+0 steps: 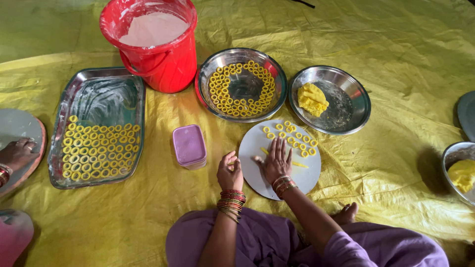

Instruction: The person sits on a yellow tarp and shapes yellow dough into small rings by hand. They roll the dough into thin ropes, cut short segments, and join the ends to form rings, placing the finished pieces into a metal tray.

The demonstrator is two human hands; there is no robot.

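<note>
My right hand (276, 162) lies flat, fingers spread, on a round grey board (262, 178) and presses a thin yellow dough strand (298, 164). My left hand (230, 170) rests at the board's left edge with fingers curled, pinching a small bit of yellow dough. Several small yellow dough rings (292, 136) lie on the far part of the board. Bangles ring both wrists.
A round steel plate (208, 74) holds many rings; another steel plate (349, 106) holds a dough lump (311, 99). A rectangular steel tray (99, 84) with rows of rings lies left. Red bucket (163, 64) of white flour, purple box (189, 145), another person's hand (17, 153) far left.
</note>
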